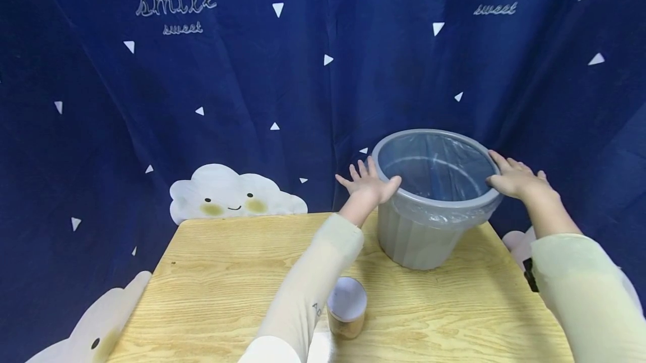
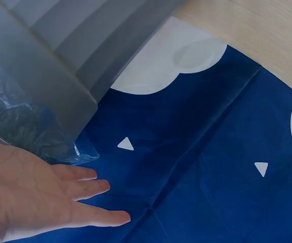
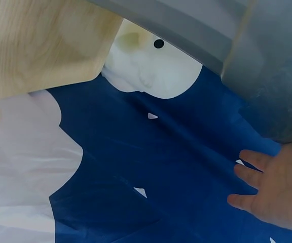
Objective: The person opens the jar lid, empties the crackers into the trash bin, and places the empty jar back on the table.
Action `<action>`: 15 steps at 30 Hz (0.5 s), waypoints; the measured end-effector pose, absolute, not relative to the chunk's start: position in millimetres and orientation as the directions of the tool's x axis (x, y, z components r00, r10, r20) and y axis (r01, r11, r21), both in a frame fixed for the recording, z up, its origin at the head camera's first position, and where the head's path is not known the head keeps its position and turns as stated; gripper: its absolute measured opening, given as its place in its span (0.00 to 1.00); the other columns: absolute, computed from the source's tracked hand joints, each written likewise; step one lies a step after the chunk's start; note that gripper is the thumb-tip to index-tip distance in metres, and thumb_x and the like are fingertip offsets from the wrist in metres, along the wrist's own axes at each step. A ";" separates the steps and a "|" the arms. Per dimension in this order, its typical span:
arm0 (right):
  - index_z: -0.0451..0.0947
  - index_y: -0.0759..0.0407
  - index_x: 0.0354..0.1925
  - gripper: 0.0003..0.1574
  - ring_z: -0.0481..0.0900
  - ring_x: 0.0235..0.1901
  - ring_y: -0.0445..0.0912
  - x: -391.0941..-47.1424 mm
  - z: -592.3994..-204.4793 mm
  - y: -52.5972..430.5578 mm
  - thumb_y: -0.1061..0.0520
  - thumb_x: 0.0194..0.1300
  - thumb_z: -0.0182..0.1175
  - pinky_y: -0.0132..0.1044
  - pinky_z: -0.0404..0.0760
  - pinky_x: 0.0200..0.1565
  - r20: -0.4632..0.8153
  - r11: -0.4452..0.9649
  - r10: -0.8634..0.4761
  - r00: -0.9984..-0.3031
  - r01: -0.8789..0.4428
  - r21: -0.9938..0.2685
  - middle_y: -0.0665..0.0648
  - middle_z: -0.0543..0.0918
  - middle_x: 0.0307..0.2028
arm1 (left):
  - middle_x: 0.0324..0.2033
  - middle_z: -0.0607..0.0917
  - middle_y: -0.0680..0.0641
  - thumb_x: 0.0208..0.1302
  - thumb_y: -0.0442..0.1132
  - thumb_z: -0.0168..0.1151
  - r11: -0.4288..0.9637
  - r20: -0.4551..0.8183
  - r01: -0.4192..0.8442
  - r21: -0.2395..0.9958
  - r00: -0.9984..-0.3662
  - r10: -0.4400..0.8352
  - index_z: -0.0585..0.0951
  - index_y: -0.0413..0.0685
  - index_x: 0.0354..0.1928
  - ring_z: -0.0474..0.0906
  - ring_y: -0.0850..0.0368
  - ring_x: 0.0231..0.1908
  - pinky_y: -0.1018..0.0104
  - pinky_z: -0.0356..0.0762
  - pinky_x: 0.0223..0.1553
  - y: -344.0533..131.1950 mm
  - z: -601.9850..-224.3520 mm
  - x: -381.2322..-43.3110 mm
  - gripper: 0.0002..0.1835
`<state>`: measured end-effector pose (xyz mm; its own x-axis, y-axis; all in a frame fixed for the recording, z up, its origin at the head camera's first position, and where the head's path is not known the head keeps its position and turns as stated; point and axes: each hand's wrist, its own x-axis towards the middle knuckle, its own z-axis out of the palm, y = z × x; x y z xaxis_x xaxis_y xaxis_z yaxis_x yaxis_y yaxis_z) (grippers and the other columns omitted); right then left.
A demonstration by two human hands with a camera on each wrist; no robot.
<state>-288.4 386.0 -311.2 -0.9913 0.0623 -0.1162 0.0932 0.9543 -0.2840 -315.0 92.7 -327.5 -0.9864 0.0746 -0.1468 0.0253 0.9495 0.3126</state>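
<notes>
Head view, left hand (image 1: pixel 367 188) and right hand (image 1: pixel 517 181) flanking grey bin (image 1: pixel 416 239) at its rim, each grip uncurled, fingers extended

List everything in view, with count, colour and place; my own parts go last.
Bin: one, grey, upright on the table's far right, between the hands
Liner: one, clear plastic, inside the bin, folded over its rim
Round container: one, whitish top, tan side, beside the left sleeve
White item: one, bottom edge, partly hidden, identity unclear
Table: one, light wood, beneath the bin
Curtain: blue, white clouds and triangles, pale lettering, behind the table
Black item: one, at the right cuff
Sleeves: two, cream, on both arms
Left grip: one, bare hand, bin's left rim
Right grip: one, bare hand, bin's right rim
</notes>
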 end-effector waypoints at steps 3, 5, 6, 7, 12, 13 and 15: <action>0.27 0.59 0.70 0.47 0.35 0.62 0.74 -288.8 -311.5 383.0 0.46 0.65 0.41 0.72 0.30 0.55 -0.120 0.955 0.061 -0.991 0.093 -0.281 0.80 0.38 0.64 | 0.71 0.44 0.50 0.57 0.74 0.32 0.950 -0.153 0.025 0.312 -0.985 0.076 0.42 0.60 0.71 0.37 0.49 0.70 0.37 0.34 0.63 89.7 -327.7 -315.6 0.45; 0.28 0.60 0.70 0.47 0.35 0.62 0.74 -289.3 -311.7 381.4 0.46 0.65 0.41 0.72 0.31 0.55 -0.122 0.957 0.056 -0.991 0.088 -0.276 0.79 0.38 0.64 | 0.71 0.44 0.50 0.57 0.74 0.32 0.950 -0.154 0.027 0.310 -0.985 0.078 0.42 0.59 0.71 0.37 0.49 0.70 0.37 0.34 0.63 87.6 -327.6 -316.0 0.45; 0.28 0.60 0.70 0.47 0.35 0.62 0.74 -289.6 -312.0 380.7 0.46 0.65 0.41 0.72 0.30 0.55 -0.124 0.958 0.056 -0.991 0.088 -0.274 0.79 0.38 0.64 | 0.71 0.44 0.50 0.57 0.74 0.32 0.951 -0.155 0.028 0.309 -0.985 0.079 0.42 0.59 0.71 0.37 0.49 0.70 0.38 0.34 0.63 86.6 -327.3 -315.9 0.45; 0.28 0.60 0.70 0.47 0.35 0.62 0.74 -289.7 -311.8 379.8 0.46 0.64 0.41 0.72 0.31 0.55 -0.125 0.959 0.056 -0.991 0.088 -0.270 0.79 0.38 0.64 | 0.71 0.44 0.50 0.57 0.74 0.32 0.951 -0.154 0.028 0.308 -0.985 0.079 0.42 0.59 0.71 0.37 0.49 0.70 0.38 0.34 0.63 85.8 -327.2 -316.1 0.45; 0.29 0.61 0.70 0.47 0.35 0.62 0.74 -290.2 -311.0 375.2 0.46 0.64 0.42 0.72 0.30 0.55 -0.120 0.962 0.053 -0.991 0.083 -0.260 0.80 0.38 0.64 | 0.71 0.44 0.49 0.57 0.73 0.32 0.948 -0.148 0.034 0.318 -0.985 0.085 0.43 0.58 0.72 0.37 0.49 0.70 0.37 0.34 0.62 80.9 -326.5 -315.3 0.45; 0.29 0.61 0.70 0.47 0.35 0.62 0.74 -290.4 -311.0 374.2 0.46 0.64 0.42 0.72 0.30 0.55 -0.117 0.963 0.052 -0.992 0.081 -0.258 0.80 0.38 0.64 | 0.71 0.44 0.49 0.57 0.73 0.32 0.948 -0.146 0.035 0.317 -0.986 0.086 0.43 0.58 0.72 0.37 0.48 0.70 0.37 0.34 0.62 79.9 -326.6 -315.5 0.45; 0.30 0.61 0.70 0.47 0.35 0.62 0.74 -290.3 -311.2 372.5 0.47 0.63 0.42 0.72 0.30 0.55 -0.115 0.963 0.049 -0.992 0.078 -0.257 0.80 0.38 0.64 | 0.71 0.44 0.48 0.57 0.73 0.33 0.948 -0.145 0.039 0.317 -0.985 0.089 0.43 0.58 0.72 0.37 0.48 0.70 0.36 0.34 0.62 77.7 -326.4 -314.8 0.45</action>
